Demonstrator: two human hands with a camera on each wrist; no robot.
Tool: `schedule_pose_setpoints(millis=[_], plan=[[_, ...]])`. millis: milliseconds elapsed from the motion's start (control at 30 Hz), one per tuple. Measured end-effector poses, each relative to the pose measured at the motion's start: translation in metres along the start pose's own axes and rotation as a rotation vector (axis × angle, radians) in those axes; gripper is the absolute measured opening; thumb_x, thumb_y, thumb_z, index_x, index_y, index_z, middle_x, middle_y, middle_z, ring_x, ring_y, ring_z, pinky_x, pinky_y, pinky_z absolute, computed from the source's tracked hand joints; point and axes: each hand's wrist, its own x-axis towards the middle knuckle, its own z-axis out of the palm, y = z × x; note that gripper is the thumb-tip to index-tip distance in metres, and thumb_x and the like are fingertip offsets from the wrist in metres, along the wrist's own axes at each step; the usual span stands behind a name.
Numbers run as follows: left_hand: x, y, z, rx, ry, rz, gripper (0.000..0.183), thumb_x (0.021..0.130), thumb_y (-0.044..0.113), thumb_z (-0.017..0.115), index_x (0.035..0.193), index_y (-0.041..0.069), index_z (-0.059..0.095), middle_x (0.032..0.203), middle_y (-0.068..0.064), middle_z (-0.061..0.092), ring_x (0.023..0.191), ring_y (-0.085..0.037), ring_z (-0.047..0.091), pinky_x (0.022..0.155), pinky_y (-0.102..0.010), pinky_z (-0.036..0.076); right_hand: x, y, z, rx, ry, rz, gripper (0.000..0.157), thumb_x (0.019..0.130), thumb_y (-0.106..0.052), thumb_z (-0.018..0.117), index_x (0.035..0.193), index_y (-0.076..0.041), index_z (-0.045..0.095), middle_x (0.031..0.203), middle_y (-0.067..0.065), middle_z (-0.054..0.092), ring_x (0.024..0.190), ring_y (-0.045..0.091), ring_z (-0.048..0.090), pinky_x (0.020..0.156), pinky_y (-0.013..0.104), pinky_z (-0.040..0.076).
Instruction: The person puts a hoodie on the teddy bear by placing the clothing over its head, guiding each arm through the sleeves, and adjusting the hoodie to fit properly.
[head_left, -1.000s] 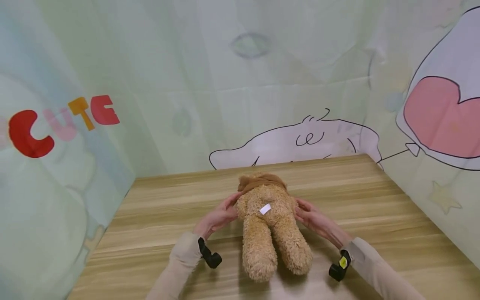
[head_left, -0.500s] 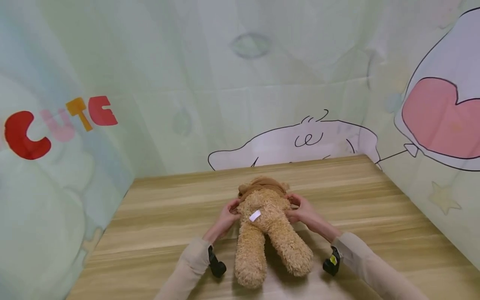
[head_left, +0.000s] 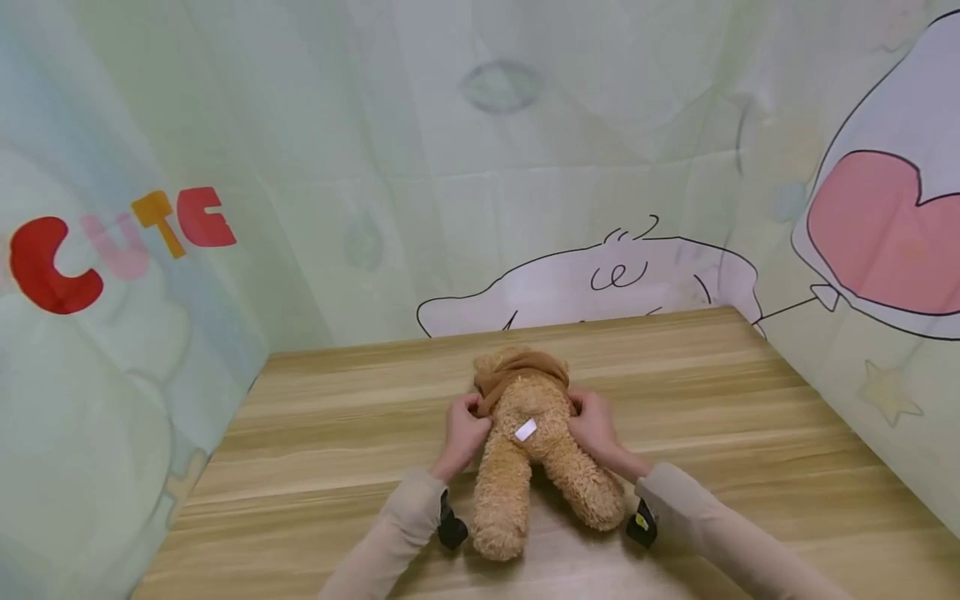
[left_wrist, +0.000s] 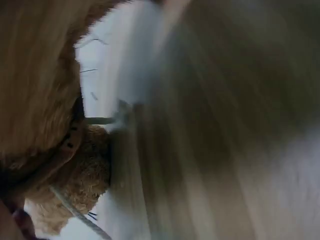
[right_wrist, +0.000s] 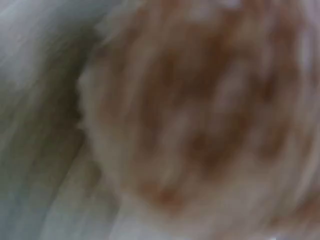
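Note:
A light-brown plush bear lies on the wooden table, its two legs pointing toward me and a white tag low on its body. Brown cloth clothing is bunched round its upper end, covering much of the head. At the bear's left side my left hand pinches the edge of this clothing. My right hand pinches its other edge, fingertips partly hidden against the fur. In the left wrist view, pale cords hang by the fur. Blurred plush fur fills most of the right wrist view.
The wood-grain table meets a printed curtain at its back and sides. Black wrist cameras sit on both forearms, close beside the bear's legs.
Both hands have shifted from the bear's sides up to the clothing edges, their fingers now curled in. The clothing sits a little lower at the sides, and the bear has turned slightly.

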Motion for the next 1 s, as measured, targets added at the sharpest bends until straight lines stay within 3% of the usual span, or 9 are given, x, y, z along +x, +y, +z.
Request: schedule_pose_setpoints(millis=[133, 300, 367, 467, 567, 667, 767, 867, 1000], plan=[[0.0, -0.012, 0.005, 0.345, 0.116, 0.252, 0.022, 0.055, -0.012, 0.052, 0.056, 0.007, 0.041, 0.054, 0.006, 0.031, 0.051, -0.01, 0.03, 0.048, -0.021, 0.023, 0.002, -0.001, 0.003, -0.287, 0.067, -0.189, 0.021, 0.06, 0.013, 0.048, 0.068, -0.005, 0.057, 0.051, -0.002, 0.037, 0.049, 0.011, 0.035, 0.049, 0.023, 0.031], [0.0, -0.016, 0.003, 0.726, 0.174, 0.611, 0.032, 0.064, -0.009, 0.062, 0.092, 0.006, 0.058, 0.076, -0.007, 0.049, 0.065, -0.021, 0.045, 0.059, -0.033, 0.036, 0.002, 0.0, 0.004, -0.481, 0.183, -0.465, 0.044, 0.064, 0.019, 0.051, 0.103, 0.0, 0.058, 0.081, 0.01, 0.051, 0.067, 0.021, 0.049, 0.061, 0.035, 0.043], [0.002, -0.015, 0.001, 0.785, 0.154, 0.687, 0.038, 0.066, -0.01, 0.06, 0.101, 0.004, 0.058, 0.083, -0.01, 0.051, 0.07, -0.023, 0.049, 0.062, -0.035, 0.04, 0.002, -0.001, 0.003, -0.47, 0.168, -0.543, 0.049, 0.063, 0.022, 0.05, 0.106, 0.001, 0.053, 0.091, 0.014, 0.05, 0.074, 0.024, 0.051, 0.059, 0.034, 0.045], [0.008, -0.01, -0.005, 0.743, 0.058, 0.75, 0.036, 0.067, -0.013, 0.055, 0.1, -0.001, 0.057, 0.085, -0.012, 0.054, 0.075, -0.025, 0.052, 0.065, -0.035, 0.045, 0.006, -0.003, -0.003, -0.415, 0.096, -0.599, 0.053, 0.061, 0.023, 0.051, 0.11, 0.002, 0.052, 0.095, 0.016, 0.055, 0.08, 0.027, 0.056, 0.064, 0.036, 0.049], [0.014, -0.003, -0.016, 0.607, -0.121, 0.72, 0.036, 0.066, -0.01, 0.05, 0.101, -0.001, 0.057, 0.086, -0.014, 0.056, 0.079, -0.027, 0.054, 0.069, -0.036, 0.046, 0.013, -0.01, -0.016, -0.285, -0.066, -0.544, 0.044, 0.064, 0.019, 0.052, 0.106, 0.006, 0.056, 0.089, 0.016, 0.061, 0.08, 0.027, 0.059, 0.067, 0.033, 0.052], [0.017, 0.011, -0.028, 0.514, -0.344, 0.549, 0.045, 0.069, 0.003, 0.056, 0.113, -0.003, 0.052, 0.1, -0.018, 0.056, 0.092, -0.031, 0.052, 0.076, -0.042, 0.045, 0.019, -0.02, -0.029, -0.165, -0.253, -0.407, 0.038, 0.071, 0.007, 0.057, 0.109, 0.008, 0.055, 0.089, 0.017, 0.063, 0.081, 0.026, 0.06, 0.069, 0.031, 0.053], [0.015, 0.023, -0.033, 0.555, -0.483, 0.39, 0.067, 0.067, 0.017, 0.069, 0.125, -0.004, 0.043, 0.114, -0.023, 0.05, 0.106, -0.035, 0.046, 0.087, -0.049, 0.041, 0.017, -0.027, -0.034, -0.204, -0.334, -0.3, 0.052, 0.075, -0.018, 0.067, 0.118, 0.006, 0.05, 0.102, 0.017, 0.06, 0.091, 0.028, 0.058, 0.078, 0.035, 0.05], [0.011, 0.024, -0.025, 0.647, -0.451, 0.376, 0.069, 0.061, 0.013, 0.071, 0.122, -0.005, 0.043, 0.113, -0.021, 0.051, 0.106, -0.033, 0.045, 0.088, -0.048, 0.039, 0.01, -0.027, -0.024, -0.272, -0.273, -0.293, 0.069, 0.068, -0.032, 0.075, 0.121, 0.004, 0.047, 0.109, 0.019, 0.057, 0.096, 0.031, 0.056, 0.081, 0.041, 0.048], [0.001, 0.01, -0.009, 0.691, -0.284, 0.43, 0.042, 0.053, 0.0, 0.063, 0.094, 0.005, 0.052, 0.085, -0.008, 0.058, 0.082, -0.022, 0.048, 0.073, -0.037, 0.036, -0.002, -0.02, -0.006, -0.253, -0.123, -0.344, 0.053, 0.064, -0.013, 0.078, 0.107, 0.003, 0.053, 0.1, 0.017, 0.06, 0.091, 0.029, 0.058, 0.077, 0.039, 0.049]])
